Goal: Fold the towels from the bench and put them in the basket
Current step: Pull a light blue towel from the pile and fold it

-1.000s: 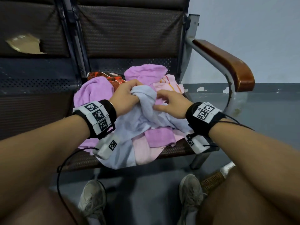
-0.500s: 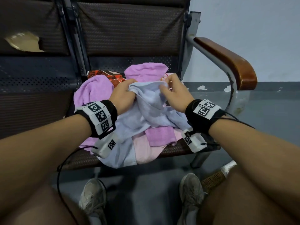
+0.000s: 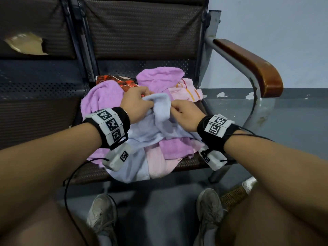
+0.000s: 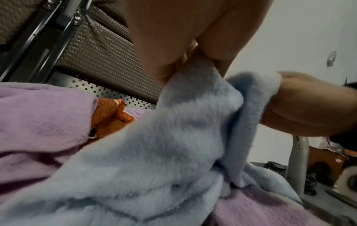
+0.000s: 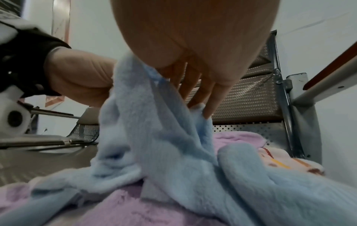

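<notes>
A light blue towel [image 3: 156, 125] lies crumpled on top of a pile of towels on the bench seat [image 3: 188, 162]. My left hand [image 3: 137, 103] grips its upper edge, fingers curled round the cloth [image 4: 193, 97]. My right hand [image 3: 184, 112] pinches the same edge close beside it, and its fingers [image 5: 203, 91] press into the blue towel [image 5: 164, 145]. Under it lie purple towels [image 3: 101, 98], a pink one [image 3: 159, 162], a pale striped one [image 3: 186, 89] and an orange patterned cloth [image 3: 113, 80]. Only a strip of the woven basket [image 3: 234, 196] shows by my right knee.
The bench has a woven brown backrest [image 3: 142, 29] and a wooden armrest [image 3: 248, 64] on a metal frame at the right. A grey wall and floor lie beyond it. My shoes [image 3: 103, 215] stand on the floor below the seat. A cable [image 3: 71, 180] hangs from my left wrist.
Both hands have worked along the blue towel's edge and come closer together; the right hand has dropped back from the raised spot it held half a second ago.
</notes>
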`<move>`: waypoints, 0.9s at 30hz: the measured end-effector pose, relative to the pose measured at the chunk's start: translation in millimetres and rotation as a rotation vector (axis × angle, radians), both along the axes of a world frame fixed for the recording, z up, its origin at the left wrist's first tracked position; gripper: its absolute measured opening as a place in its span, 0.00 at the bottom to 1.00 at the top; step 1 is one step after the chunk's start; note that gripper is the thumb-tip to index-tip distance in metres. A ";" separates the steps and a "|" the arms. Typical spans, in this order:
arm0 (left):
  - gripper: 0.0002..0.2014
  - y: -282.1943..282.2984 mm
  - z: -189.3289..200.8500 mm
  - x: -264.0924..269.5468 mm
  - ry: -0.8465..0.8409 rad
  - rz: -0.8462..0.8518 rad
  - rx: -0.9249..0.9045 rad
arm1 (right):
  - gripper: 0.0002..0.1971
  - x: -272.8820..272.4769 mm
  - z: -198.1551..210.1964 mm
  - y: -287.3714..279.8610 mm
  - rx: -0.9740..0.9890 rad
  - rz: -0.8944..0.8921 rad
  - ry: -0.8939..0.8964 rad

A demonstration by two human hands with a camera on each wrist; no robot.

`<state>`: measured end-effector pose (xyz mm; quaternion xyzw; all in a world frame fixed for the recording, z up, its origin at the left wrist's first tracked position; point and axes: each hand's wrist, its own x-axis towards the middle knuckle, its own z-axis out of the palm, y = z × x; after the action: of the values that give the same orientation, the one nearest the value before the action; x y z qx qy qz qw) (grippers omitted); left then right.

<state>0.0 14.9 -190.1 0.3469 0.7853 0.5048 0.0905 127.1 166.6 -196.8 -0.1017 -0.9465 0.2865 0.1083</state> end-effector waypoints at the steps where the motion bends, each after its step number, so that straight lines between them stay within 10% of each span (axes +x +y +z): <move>1: 0.12 -0.4 -0.9 1.4 -0.018 -0.036 0.004 | 0.15 -1.3 2.3 -1.1 0.009 0.004 0.036; 9: 0.03 6.7 -1.8 4.9 0.057 0.011 0.069 | 0.23 0.1 10.8 -11.7 -0.424 -0.017 0.112; 16: 0.11 3.6 13.4 -5.8 0.076 0.078 0.067 | 0.18 2.8 0.3 14.0 0.017 -0.110 -0.058; 22: 0.09 -3.6 19.1 -8.3 0.416 -0.018 -0.508 | 0.24 3.8 16.1 43.8 0.058 -0.422 0.133; 27: 0.16 5.1 16.9 -13.4 0.025 0.161 -0.249 | 0.07 11.6 23.8 36.0 -0.052 -0.202 0.067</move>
<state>-13.4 20.0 -173.3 0.2752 0.8683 0.4046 0.0821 138.7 202.6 -173.0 -0.1897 -0.9194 0.3020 0.1658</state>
